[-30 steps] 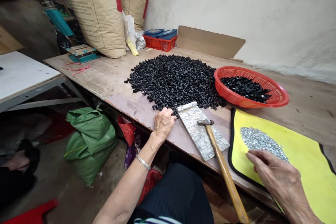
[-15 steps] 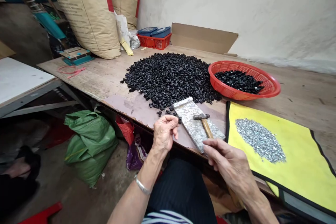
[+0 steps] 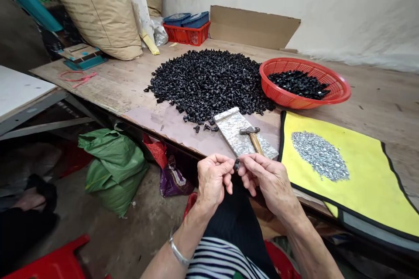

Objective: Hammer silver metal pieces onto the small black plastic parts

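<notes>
My left hand (image 3: 213, 178) and my right hand (image 3: 266, 179) meet over my lap, just below the table edge. Both pinch a small black clip (image 3: 236, 165) between their fingertips. A big heap of the same black clips (image 3: 209, 82) lies on the wooden table (image 3: 127, 87). Just beyond my hands a speckled stone slab (image 3: 238, 133) lies with a wooden-handled hammer (image 3: 250, 132) resting on it. To the right, a pile of small silver nails (image 3: 319, 155) sits on a yellow mat (image 3: 369, 183).
A red mesh basket (image 3: 337, 93) holding black clips stands behind the mat. Large paper sacks (image 3: 94, 8), a red crate (image 3: 187, 35) with blue boxes and cardboard line the back. A green bag (image 3: 113, 165) lies on the floor beside a red stool (image 3: 52, 263).
My left hand drew back from the clip heap with a clip. My right hand left the nail pile and came across to meet it over my lap.
</notes>
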Available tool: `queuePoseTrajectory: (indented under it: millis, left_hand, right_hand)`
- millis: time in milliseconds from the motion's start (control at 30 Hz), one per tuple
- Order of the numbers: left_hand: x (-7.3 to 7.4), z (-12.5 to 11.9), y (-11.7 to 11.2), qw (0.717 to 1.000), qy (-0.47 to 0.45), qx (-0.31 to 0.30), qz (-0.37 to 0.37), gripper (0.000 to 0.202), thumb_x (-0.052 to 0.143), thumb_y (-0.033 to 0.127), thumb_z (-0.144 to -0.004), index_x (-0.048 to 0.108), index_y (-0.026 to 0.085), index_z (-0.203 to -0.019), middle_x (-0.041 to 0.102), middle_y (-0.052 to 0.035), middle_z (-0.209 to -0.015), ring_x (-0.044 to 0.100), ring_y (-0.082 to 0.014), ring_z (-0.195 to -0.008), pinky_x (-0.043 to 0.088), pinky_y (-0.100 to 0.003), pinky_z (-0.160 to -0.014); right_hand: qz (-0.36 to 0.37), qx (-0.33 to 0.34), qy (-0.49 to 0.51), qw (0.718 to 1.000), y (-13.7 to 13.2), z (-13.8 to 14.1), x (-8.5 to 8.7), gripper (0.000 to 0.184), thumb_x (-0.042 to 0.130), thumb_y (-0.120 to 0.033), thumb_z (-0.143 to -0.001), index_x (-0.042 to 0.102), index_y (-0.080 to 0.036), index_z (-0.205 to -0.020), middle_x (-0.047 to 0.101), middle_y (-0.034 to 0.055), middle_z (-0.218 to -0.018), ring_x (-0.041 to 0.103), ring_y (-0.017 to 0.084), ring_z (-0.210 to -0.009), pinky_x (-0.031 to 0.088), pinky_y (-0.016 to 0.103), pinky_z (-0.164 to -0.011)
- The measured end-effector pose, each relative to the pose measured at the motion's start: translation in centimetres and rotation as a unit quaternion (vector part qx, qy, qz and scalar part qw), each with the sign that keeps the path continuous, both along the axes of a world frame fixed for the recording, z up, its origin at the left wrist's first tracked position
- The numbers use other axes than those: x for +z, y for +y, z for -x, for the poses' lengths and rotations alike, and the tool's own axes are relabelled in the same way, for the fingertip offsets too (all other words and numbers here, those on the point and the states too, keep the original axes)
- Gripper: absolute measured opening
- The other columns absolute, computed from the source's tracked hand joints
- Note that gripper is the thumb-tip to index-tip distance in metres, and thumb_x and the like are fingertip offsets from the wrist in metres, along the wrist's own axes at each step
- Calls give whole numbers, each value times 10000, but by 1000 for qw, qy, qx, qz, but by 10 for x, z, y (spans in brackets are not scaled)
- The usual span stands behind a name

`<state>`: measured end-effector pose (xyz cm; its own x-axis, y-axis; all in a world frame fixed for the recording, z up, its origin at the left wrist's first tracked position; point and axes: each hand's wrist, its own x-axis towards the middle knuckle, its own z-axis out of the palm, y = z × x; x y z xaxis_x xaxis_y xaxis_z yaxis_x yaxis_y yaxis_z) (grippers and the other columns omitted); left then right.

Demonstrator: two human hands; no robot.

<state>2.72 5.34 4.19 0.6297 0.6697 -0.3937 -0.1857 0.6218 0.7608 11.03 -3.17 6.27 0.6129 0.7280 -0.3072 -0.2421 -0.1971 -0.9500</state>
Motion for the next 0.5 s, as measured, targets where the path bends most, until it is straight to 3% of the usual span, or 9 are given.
queuePoseTrajectory:
  millis: [200, 333, 400, 500]
  left_hand:
    - [-6, 0, -9, 996, 33, -14, -79, 180, 696, 233, -626, 561, 119, -595, 506, 48, -410, 368, -46, -249, 310, -168, -232]
    - [-7, 7, -8, 997, -2, -78, 11, 219, 692, 282, -644, 559, 112, -610, 563, 14, -489, 452, -74, -305, 448, -228, -295]
    - [-9, 13, -6, 991, -4, -120, 60, 211, 696, 266, -645, 558, 108, -633, 578, 2, -510, 473, -79, -327, 487, -251, -327]
    - [-15, 18, -4, 977, -2, -188, 98, 196, 717, 168, -611, 585, 96, -737, 601, -9, -532, 493, -77, -357, 511, -249, -366]
  right_hand:
    - [42, 15, -48, 998, -5, -1, 1, 333, 584, -470, -755, 548, -156, -649, 497, -36, -433, 397, 55, -321, 295, 172, -309]
    - [76, 49, -130, 987, -17, 0, -1, 249, 560, -410, -788, 573, -175, -705, 524, -33, -450, 445, 78, -355, 349, 192, -353]
    - [63, 89, -238, 965, -26, 3, -5, 181, 521, -341, -824, 596, -186, -769, 563, -17, -521, 502, 96, -437, 413, 213, -442]
    - [-8, 163, -412, 897, -39, 7, -10, 196, 426, -226, -861, 617, -186, -876, 612, 46, -723, 573, 136, -655, 466, 258, -621]
